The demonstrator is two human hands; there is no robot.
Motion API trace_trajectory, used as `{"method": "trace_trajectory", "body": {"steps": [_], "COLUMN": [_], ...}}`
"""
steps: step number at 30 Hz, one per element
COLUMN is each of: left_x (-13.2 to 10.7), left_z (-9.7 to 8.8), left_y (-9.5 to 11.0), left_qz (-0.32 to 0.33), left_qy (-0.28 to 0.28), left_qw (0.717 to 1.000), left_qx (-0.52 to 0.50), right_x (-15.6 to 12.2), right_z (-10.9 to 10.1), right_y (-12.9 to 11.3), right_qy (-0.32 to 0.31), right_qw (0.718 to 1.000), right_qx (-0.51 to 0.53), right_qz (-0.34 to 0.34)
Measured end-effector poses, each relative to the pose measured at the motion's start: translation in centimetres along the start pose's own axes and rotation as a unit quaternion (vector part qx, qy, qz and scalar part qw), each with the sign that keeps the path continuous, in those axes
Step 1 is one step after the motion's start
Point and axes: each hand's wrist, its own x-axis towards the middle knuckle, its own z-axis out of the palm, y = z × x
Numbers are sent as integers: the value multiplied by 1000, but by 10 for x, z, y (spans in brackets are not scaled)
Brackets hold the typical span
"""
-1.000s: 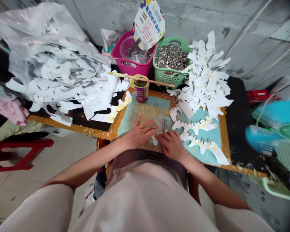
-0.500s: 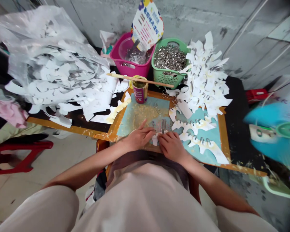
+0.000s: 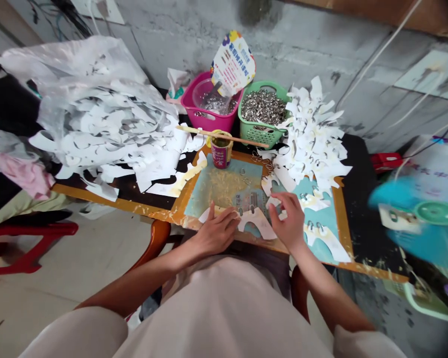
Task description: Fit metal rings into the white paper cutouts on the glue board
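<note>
A white, scalloped cut-out strip (image 3: 259, 222) lies at the table's front edge, with small metal rings (image 3: 251, 208) along its upper side. My left hand (image 3: 217, 229) rests flat over the strip's left part, its thumb stretched upward and fingertips beside a ring. Just right of the strip, my right hand (image 3: 289, 221) is raised with bent fingers apart; I see nothing held in it. Behind it lie more white strips with rings (image 3: 323, 233) on a blue-green mat (image 3: 196, 196). A few loose rings (image 3: 243, 172) sit on the mat.
A purple cup (image 3: 221, 156) carries a wooden stick (image 3: 227, 137) across its top. Behind stand a pink basket (image 3: 224, 122) and a green basket (image 3: 259, 135) of metal rings. White cut-outs pile up left (image 3: 112, 119) and right (image 3: 309, 134). A blue fan (image 3: 438, 214) spins at right.
My right hand has lifted off the strip and moved right, uncovering more of it. My left hand stays on the strip. The camera view has tipped up slightly.
</note>
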Motion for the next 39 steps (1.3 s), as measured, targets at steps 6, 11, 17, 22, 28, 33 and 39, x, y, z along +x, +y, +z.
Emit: {"method": "trace_trajectory", "body": {"steps": [6, 11, 17, 22, 28, 33, 39], "left_x": [-5, -14, -31, -36, 8, 25, 15], "left_z": [5, 19, 24, 9, -13, -15, -13], "left_y": [6, 6, 5, 14, 23, 19, -9], "left_qz": [-27, -67, -83, -298, -439, -452, -435], "left_qy": [53, 93, 161, 271, 174, 259, 251], "left_qw": [996, 991, 983, 887, 622, 587, 713], "left_qx": [64, 69, 32, -224, -625, -619, -490], "right_x": [45, 53, 40, 28, 14, 14, 50], "right_z": [40, 50, 38, 26, 22, 19, 34], "right_y": [-12, -9, -12, -20, -40, -33, 11], "right_qy": [-321, -389, -379, -293, -222, -246, -113], "right_qw": [934, 913, 905, 881, 886, 865, 986], "right_qx": [-24, -6, 192, 346, 377, 404, 91], "right_qz": [-154, -119, 27, 137, 154, 165, 80]}}
